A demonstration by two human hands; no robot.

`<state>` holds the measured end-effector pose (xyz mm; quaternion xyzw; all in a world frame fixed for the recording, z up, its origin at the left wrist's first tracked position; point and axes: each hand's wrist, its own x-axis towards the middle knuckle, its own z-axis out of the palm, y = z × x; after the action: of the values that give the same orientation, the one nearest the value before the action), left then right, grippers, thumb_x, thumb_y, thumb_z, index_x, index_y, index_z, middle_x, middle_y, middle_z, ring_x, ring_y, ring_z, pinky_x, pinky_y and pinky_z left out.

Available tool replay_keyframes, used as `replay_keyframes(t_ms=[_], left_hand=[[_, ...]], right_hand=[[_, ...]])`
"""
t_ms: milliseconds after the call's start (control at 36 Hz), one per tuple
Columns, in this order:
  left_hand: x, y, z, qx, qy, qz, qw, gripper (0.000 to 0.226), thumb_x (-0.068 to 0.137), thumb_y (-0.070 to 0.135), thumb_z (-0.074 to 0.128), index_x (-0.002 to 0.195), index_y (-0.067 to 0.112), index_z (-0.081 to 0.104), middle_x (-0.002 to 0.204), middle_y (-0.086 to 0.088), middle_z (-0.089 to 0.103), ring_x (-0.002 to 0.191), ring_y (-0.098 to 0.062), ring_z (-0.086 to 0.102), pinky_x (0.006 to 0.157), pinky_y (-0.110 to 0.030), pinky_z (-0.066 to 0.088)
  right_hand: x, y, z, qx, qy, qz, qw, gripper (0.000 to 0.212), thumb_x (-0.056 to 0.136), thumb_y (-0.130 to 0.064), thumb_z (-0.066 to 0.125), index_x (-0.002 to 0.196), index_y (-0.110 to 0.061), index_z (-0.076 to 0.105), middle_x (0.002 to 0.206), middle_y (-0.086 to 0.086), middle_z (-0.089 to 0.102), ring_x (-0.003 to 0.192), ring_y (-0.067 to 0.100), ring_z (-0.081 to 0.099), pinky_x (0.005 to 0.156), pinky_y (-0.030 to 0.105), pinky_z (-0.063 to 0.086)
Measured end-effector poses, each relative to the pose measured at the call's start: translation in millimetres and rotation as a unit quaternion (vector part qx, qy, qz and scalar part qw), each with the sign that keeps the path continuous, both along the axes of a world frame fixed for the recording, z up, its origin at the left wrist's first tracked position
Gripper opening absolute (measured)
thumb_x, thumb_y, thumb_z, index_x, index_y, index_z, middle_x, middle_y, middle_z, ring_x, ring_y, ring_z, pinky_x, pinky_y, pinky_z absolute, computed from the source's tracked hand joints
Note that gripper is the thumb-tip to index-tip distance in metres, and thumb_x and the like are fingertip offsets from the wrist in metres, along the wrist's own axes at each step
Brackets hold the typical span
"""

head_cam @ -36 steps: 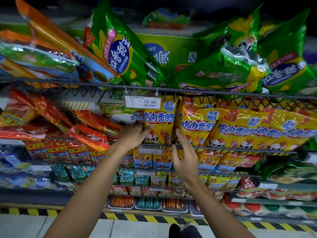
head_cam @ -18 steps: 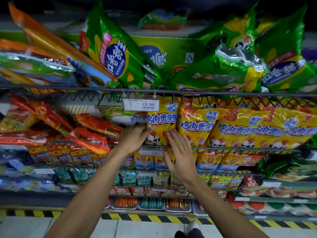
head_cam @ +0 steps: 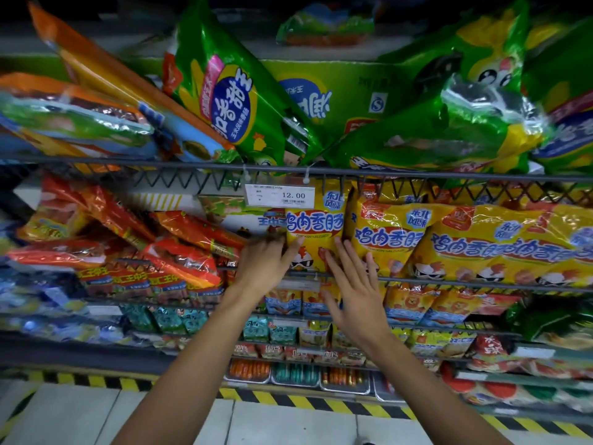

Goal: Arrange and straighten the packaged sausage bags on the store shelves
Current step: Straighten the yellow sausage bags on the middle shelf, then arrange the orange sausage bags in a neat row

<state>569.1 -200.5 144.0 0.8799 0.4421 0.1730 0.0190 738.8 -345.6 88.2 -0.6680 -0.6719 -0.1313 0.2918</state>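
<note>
Both bare forearms rise from the bottom of the frame toward its centre, converging on one upright yellow sausage bag (head_cam: 316, 232) that stands at the left end of a row of like yellow bags (head_cam: 481, 239) running toward the right edge. The left hand (head_cam: 268, 268) reaches the bag's left edge, its thumb lying across the lower front of the pack while the other fingers go in beside and behind that edge; they are blurred, so how firmly they grip cannot be told. The right hand (head_cam: 356, 303) is spread wide, palm toward the shelf, fingers straight and fanned, the fingertips (head_cam: 340, 244) at the lower right of the same bag, around the seam with its neighbour.

Just above the bag a white price tag (head_cam: 279, 195) reading 12.00 hangs from the wire shelf rail (head_cam: 417, 174) crossing the middle of the frame. Red sausage bags (head_cam: 179, 255) lie tilted and overlapping in the left centre. Green bags (head_cam: 231, 91) lean at angles on the upper shelf, against a green carton (head_cam: 346, 88) in the upper centre. Yellow-and-black striping (head_cam: 305, 401) lines the floor at the bottom.
</note>
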Motion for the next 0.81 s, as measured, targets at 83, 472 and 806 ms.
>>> replay_keyframes(t_ms=[83,472,806], left_hand=[[-9.8,-15.3,2.0,-0.007,-0.09,-0.021,0.996,0.049,0.104,0.052,0.05,0.119,0.009,0.068,0.107,-0.01,0.074,0.104,-0.03,0.068,0.079,-0.034,0.051],[-144.6,-118.7,-18.3,-0.15,-0.069,0.052,0.985,0.06,0.108,0.042,0.049,0.162,0.037,0.025,0.163,0.031,0.013,0.148,0.012,0.011,0.12,-0.031,0.038],[-145.8,-62.8,-44.7,-0.137,-0.05,-0.019,0.989,0.063,0.109,0.049,0.042,0.164,0.036,0.015,0.164,0.019,0.027,0.15,-0.005,0.023,0.124,-0.026,0.02]], right_hand=[[0.8,-9.3,12.3,0.008,0.051,0.038,0.998,0.061,0.104,-0.032,0.054,0.16,-0.016,0.033,0.167,-0.001,0.029,0.157,0.018,0.02,0.128,0.054,0.011],[-28.6,-48.8,34.5,-0.128,0.221,0.143,0.956,0.055,0.101,-0.035,0.06,0.152,-0.043,0.04,0.144,-0.028,0.041,0.142,0.005,0.042,0.115,0.031,0.039],[-84.3,21.4,45.8,-0.154,0.191,0.119,0.962,0.062,0.102,-0.039,0.06,0.157,-0.038,0.033,0.151,-0.018,0.044,0.142,0.004,0.038,0.111,0.014,0.024]])
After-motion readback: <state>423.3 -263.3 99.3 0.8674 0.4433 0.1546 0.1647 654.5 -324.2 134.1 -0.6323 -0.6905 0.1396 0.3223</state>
